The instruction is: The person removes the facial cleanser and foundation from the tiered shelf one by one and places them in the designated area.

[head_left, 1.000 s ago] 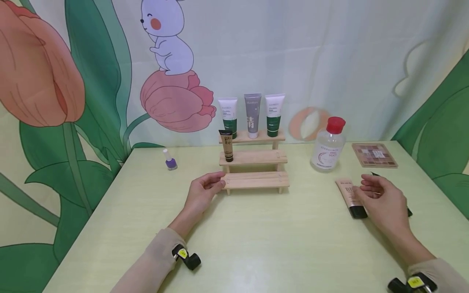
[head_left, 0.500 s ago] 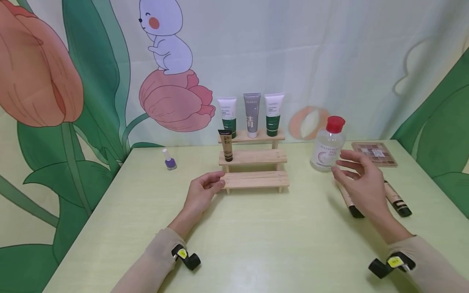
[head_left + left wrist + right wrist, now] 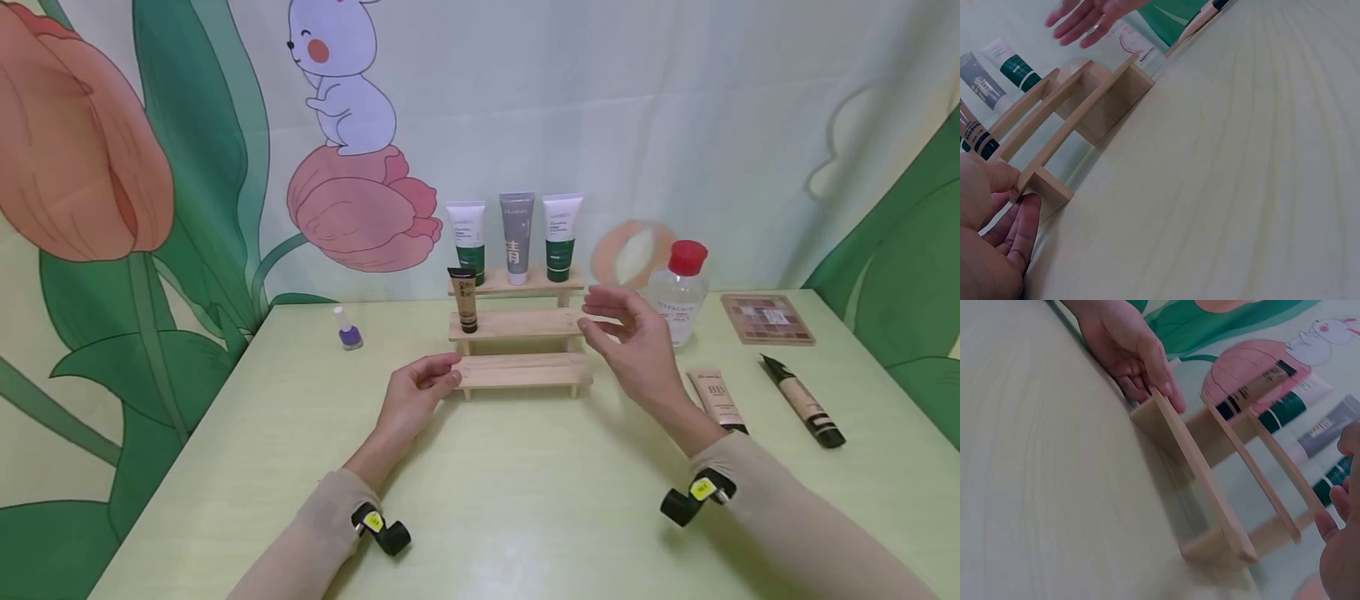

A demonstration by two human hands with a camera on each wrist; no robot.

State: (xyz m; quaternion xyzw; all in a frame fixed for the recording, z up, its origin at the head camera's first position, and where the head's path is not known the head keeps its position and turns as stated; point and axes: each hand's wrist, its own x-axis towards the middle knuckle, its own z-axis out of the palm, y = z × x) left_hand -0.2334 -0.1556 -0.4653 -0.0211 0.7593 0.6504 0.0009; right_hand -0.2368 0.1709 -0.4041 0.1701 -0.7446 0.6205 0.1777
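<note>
A three-tier wooden stand [image 3: 517,371] rests on the table. Its lowest shelf is pinched at the left end between the thumb and fingers of my left hand [image 3: 411,396]. Beside the right end of the middle shelf, my right hand [image 3: 637,350] is in the air with relaxed fingers, holding nothing. Two white-and-green tubes [image 3: 561,242] flank a grey tube [image 3: 517,242] on the top shelf. A small gold tube with a black top [image 3: 466,302] stands at the left of the middle shelf. Both hands also show around the stand in the right wrist view.
Behind my right hand stands a clear bottle with a red cap [image 3: 684,287], partly hidden. A BB cream tube [image 3: 716,398] and a beige-and-black tube [image 3: 804,402] lie on the right. Farther back is an eyeshadow palette [image 3: 767,319]. Purple nail polish [image 3: 348,330] stands at left.
My right hand has moved left from above the lying tubes, past the bottle, to the stand's right side. The left hand has stayed on the lowest shelf.
</note>
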